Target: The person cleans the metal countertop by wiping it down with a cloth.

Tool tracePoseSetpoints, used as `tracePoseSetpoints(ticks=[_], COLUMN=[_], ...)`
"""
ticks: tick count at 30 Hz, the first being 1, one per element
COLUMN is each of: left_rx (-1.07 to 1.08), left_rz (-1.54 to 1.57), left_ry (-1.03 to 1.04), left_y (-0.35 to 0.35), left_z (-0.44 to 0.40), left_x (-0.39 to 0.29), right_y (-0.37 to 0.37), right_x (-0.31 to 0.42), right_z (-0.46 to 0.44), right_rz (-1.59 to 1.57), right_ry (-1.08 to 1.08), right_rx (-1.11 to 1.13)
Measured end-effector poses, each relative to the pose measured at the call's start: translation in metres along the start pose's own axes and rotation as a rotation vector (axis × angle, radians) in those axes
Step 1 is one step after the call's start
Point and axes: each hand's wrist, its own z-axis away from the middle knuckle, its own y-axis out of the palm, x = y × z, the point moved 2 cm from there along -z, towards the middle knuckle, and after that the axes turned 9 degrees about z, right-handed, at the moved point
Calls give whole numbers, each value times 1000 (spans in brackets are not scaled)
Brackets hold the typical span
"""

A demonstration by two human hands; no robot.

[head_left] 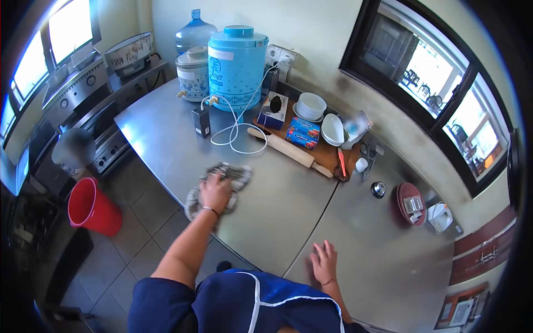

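Observation:
My left hand (215, 192) presses down on a crumpled grey and white cloth (237, 176) on the steel table (272, 205). The cloth lies near the table's left edge and sticks out around the hand; its outline is blurred. The fingers are bent over the cloth. My right hand (324, 262) rests on the table close to its front edge, right of the seam, with fingers apart and nothing in it. Beyond the cloth lie a black power bank (201, 122) and a looped white cable (240, 149).
Behind stand a blue water dispenser (237, 69), a rolling pin (288, 151), white bowls (311, 105) and blue boxes (303, 133). Toward the right are a small bell (378, 189) and reddish plates (403, 201). A red bucket (94, 210) stands on the floor at left.

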Motion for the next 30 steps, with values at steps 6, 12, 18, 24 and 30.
tracePoseSetpoints(ticks=[6, 12, 18, 24, 30], left_rx=[-108, 44, 523, 403, 193], left_rz=[-198, 124, 551, 509, 458], left_ry=[-293, 12, 793, 659, 507], left_y=[-30, -51, -24, 53, 89], left_z=[-93, -102, -22, -82, -103], left_x=[226, 165, -25, -87, -105], right_y=[7, 1, -5, -9, -10], right_x=[38, 51, 58, 59, 61], right_z=[19, 16, 12, 11, 12], right_rz=[307, 327, 317, 298, 294], right_ry=[272, 322, 338, 354, 378], right_rx=[-1, -27, -46, -49, -56])
